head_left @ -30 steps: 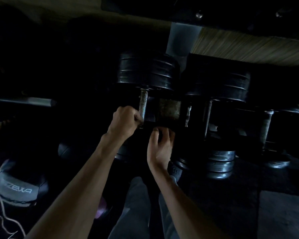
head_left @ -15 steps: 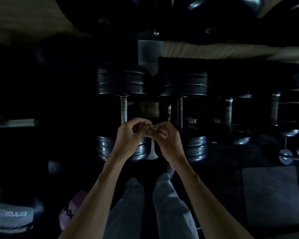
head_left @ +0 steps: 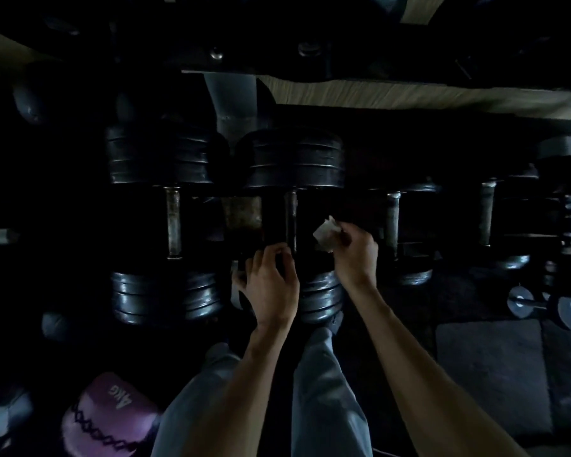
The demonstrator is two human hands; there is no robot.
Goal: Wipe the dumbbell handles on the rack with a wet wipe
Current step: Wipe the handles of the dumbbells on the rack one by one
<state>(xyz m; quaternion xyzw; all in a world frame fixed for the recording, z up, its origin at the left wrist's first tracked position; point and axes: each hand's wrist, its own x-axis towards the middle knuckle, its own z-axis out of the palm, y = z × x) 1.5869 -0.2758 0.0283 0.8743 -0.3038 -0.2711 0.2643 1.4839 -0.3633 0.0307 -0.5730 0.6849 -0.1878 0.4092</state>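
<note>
Head view shows the right hand pinching a crumpled white wet wipe beside the thin dark metal dumbbell handle on the rack, left hand loosely curled on the near weight plates: wrap the wipe fully round the bar, then stroke along it.

place: dim gym, weights corner
giveaway: plate-loaded dumbbells lined up on a rack
also: purple 4KG medicine ball, dark floor mats
</note>
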